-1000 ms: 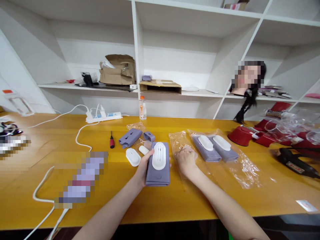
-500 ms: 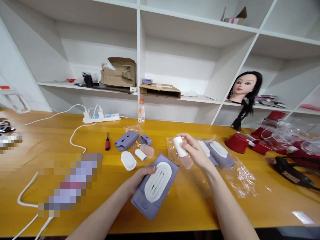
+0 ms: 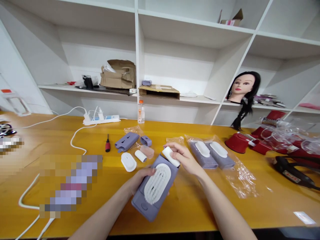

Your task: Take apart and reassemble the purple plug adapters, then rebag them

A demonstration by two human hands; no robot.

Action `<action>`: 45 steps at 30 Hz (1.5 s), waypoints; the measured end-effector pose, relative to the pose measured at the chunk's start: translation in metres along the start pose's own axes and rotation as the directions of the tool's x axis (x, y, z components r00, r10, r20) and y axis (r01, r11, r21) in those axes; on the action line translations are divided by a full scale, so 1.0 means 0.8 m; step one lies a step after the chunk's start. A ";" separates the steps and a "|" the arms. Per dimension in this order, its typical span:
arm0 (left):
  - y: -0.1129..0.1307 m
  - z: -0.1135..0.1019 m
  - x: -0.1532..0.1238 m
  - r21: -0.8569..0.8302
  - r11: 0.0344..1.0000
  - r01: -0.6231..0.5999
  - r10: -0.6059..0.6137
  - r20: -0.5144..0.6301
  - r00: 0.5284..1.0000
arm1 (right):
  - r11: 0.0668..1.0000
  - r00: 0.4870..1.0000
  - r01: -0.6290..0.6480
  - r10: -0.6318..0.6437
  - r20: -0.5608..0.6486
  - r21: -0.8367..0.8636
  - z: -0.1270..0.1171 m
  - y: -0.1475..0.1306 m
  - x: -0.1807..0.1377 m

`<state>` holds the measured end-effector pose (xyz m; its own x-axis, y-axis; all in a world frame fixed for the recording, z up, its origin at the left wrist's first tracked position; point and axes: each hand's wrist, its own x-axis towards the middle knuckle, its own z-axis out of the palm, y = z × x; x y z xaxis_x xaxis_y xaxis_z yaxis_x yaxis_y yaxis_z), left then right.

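Note:
My left hand (image 3: 141,180) grips a purple plastic housing (image 3: 143,206) from its left side, the thumb lying on the white grooved oval panel (image 3: 157,183). The housing is tilted, its top end pointing up and to the right. Between the thumb and fingers of my right hand (image 3: 183,156) is a white cylinder (image 3: 171,156), placed at the top end of the housing. How far it reaches inside cannot be made out. Left of the housing lie a white oval cover (image 3: 128,162), another white cylinder (image 3: 140,155), a clear pinkish piece (image 3: 147,151) and a purple shell (image 3: 127,141).
Two purple units with white ovals (image 3: 203,156) lie on plastic wrap (image 3: 241,180). A red-handled screwdriver (image 3: 107,146), a power strip (image 3: 101,120) and a bottle (image 3: 141,111) are further back. Red parts (image 3: 236,142) and a black tool (image 3: 292,173) lie at right.
My right hand has moved left and down, bringing the white cylinder from above the wrap to the top end of the housing. My left hand holds the housing in nearly the same place.

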<state>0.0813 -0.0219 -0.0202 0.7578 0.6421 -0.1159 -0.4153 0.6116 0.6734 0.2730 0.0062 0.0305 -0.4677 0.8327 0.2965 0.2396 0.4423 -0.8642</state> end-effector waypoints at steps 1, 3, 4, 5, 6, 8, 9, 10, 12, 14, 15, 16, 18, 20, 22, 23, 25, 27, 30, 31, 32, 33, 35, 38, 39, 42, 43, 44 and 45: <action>0.000 0.001 0.000 -0.001 1.000 0.001 -0.001 -0.003 1.000 | 1.000 1.000 -0.003 0.003 0.002 -0.009 0.002 0.001 0.000; 0.001 0.004 -0.001 0.015 1.000 -0.008 0.008 -0.001 1.000 | 1.000 1.000 -0.005 0.006 0.007 -0.018 0.004 0.002 -0.001; 0.001 0.005 -0.001 0.030 0.999 -0.019 0.019 0.003 1.000 | 1.000 1.000 -0.005 0.005 0.013 -0.020 0.005 0.002 -0.001; 0.001 0.005 -0.001 0.047 0.998 -0.035 0.035 0.009 0.999 | 1.000 1.000 -0.003 0.003 0.021 -0.019 0.005 0.001 -0.001; 0.000 0.004 -0.001 0.063 0.997 -0.051 0.050 0.013 0.999 | 1.000 0.999 0.001 -0.001 0.032 -0.017 0.004 0.001 -0.001; -0.001 0.000 0.000 0.097 0.992 -0.079 0.080 0.001 0.997 | 1.000 0.998 0.015 -0.014 0.061 -0.008 0.003 0.001 -0.001; -0.001 -0.004 0.000 0.118 0.989 -0.094 0.096 -0.016 0.995 | 1.000 0.997 0.023 -0.023 0.077 0.000 0.002 0.001 -0.001; -0.002 -0.007 0.000 0.142 0.984 -0.107 0.114 -0.038 0.993 | 0.999 0.995 0.034 -0.034 0.093 0.009 0.001 0.001 -0.002; -0.003 -0.014 0.001 0.195 0.972 -0.128 0.144 -0.069 0.987 | 0.998 0.991 0.058 -0.061 0.116 0.029 0.000 0.003 -0.003; -0.002 -0.019 0.001 0.243 0.960 -0.137 0.158 -0.066 0.985 | 0.996 0.990 0.075 -0.079 0.120 0.040 0.000 0.004 -0.004; -0.002 -0.020 0.000 0.261 0.955 -0.141 0.163 -0.063 0.985 | 0.996 0.990 0.080 -0.084 0.113 0.036 0.001 0.005 -0.005; -0.002 -0.021 0.000 0.275 0.950 -0.145 0.170 -0.066 0.983 | 0.996 0.991 0.084 -0.087 0.102 0.026 0.002 0.005 -0.005; -0.001 -0.021 0.000 0.295 0.942 -0.161 0.197 -0.095 0.976 | 0.996 0.993 0.094 -0.094 0.077 -0.003 0.004 0.004 -0.005; -0.001 -0.021 0.000 0.313 0.933 -0.179 0.225 -0.117 0.967 | 0.994 0.992 0.106 -0.104 0.069 -0.021 0.005 0.001 -0.004; -0.001 -0.021 0.000 0.339 0.918 -0.206 0.257 -0.111 0.960 | 0.993 0.991 0.115 -0.113 0.076 -0.024 0.005 -0.002 -0.003; -0.001 -0.021 0.001 0.353 0.909 -0.220 0.271 -0.101 0.957 | 0.993 0.990 0.117 -0.115 0.080 -0.021 0.004 -0.003 -0.002; -0.001 -0.020 0.001 0.380 0.893 -0.243 0.295 -0.085 0.952 | 0.993 0.990 0.120 -0.119 0.080 -0.009 0.004 -0.003 -0.002; -0.001 -0.019 0.002 0.396 0.884 -0.248 0.298 -0.070 0.952 | 0.993 0.991 0.121 -0.121 0.061 0.002 0.004 -0.001 -0.003; -0.001 -0.016 0.001 0.410 0.877 -0.252 0.300 -0.056 0.952 | 0.992 0.992 0.122 -0.123 0.017 0.032 0.006 0.006 -0.002; -0.001 -0.015 0.001 0.413 0.875 -0.253 0.301 -0.053 0.952 | 0.992 0.993 0.118 -0.119 0.011 0.049 0.006 0.008 -0.002; 0.000 -0.015 0.000 0.414 0.874 -0.256 0.303 -0.050 0.952 | 0.992 0.994 0.112 -0.113 0.009 0.066 0.006 0.010 -0.002; 0.001 -0.015 0.000 0.412 0.874 -0.258 0.302 -0.044 0.952 | 0.992 0.994 0.103 -0.104 0.011 0.078 0.007 0.012 -0.002; 0.003 -0.016 -0.001 0.401 0.880 -0.253 0.291 -0.036 0.956 | 0.994 0.996 0.087 -0.088 0.024 0.059 0.006 0.013 -0.002; 0.006 -0.020 -0.002 0.377 0.899 -0.222 0.265 -0.065 0.962 | 0.994 0.996 0.081 -0.079 0.032 -0.078 0.005 0.008 -0.004; 0.006 -0.021 -0.002 0.366 0.908 -0.204 0.249 -0.081 0.965 | 0.989 0.996 0.083 -0.079 0.031 -0.124 0.005 0.005 -0.004; 0.006 -0.022 -0.002 0.313 0.935 -0.165 0.206 -0.103 0.973 | 0.987 0.997 0.056 -0.049 0.052 -0.150 0.006 -0.004 -0.003; 0.005 -0.023 -0.001 0.296 0.942 -0.159 0.197 -0.101 0.975 | 0.991 0.998 0.032 -0.024 0.063 -0.128 0.008 -0.006 -0.001; 0.004 -0.023 0.000 0.278 0.948 -0.156 0.190 -0.100 0.977 | 0.995 0.997 0.002 0.005 0.073 -0.100 0.009 -0.007 0.000; 0.003 -0.023 0.000 0.262 0.954 -0.148 0.179 -0.099 0.979 | 0.997 0.996 -0.026 0.032 0.081 -0.073 0.011 -0.007 0.002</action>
<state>0.0713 -0.0116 -0.0322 0.6176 0.7838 -0.0651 -0.3765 0.3673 0.8505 0.2635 0.0017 0.0324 -0.5271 0.8166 0.2352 0.3128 0.4437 -0.8398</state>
